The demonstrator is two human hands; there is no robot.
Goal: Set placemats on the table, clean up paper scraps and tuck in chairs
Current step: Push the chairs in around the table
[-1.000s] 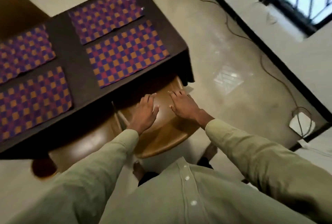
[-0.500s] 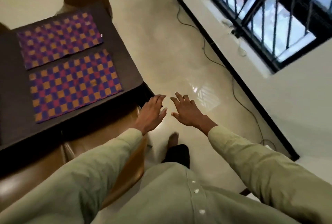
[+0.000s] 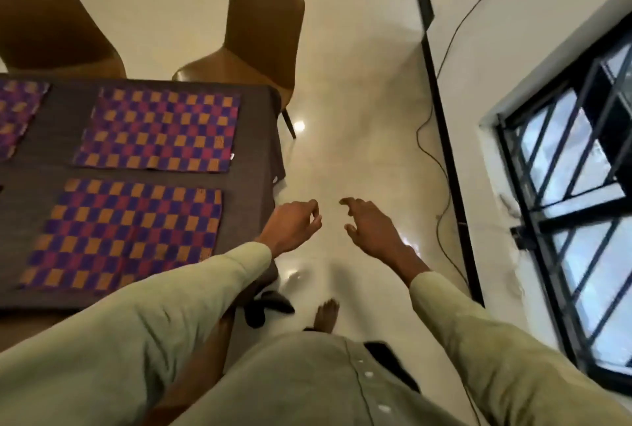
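Presently both hands empty: left hand [image 3: 292,225] loosely curled, right hand [image 3: 371,227] spread, above glossy floor [image 3: 359,100]; rectangular woven checkered placemats [image 3: 126,232] flat on dark table [image 3: 253,158].

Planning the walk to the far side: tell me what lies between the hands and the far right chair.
In the head view, only bare glossy floor separates the left hand and right hand from that chair; the table corner sits beside this path.

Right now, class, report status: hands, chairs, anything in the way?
Left hand and right hand empty, over floor. Far-side chair stands out from table. Cable along wall, off the path.
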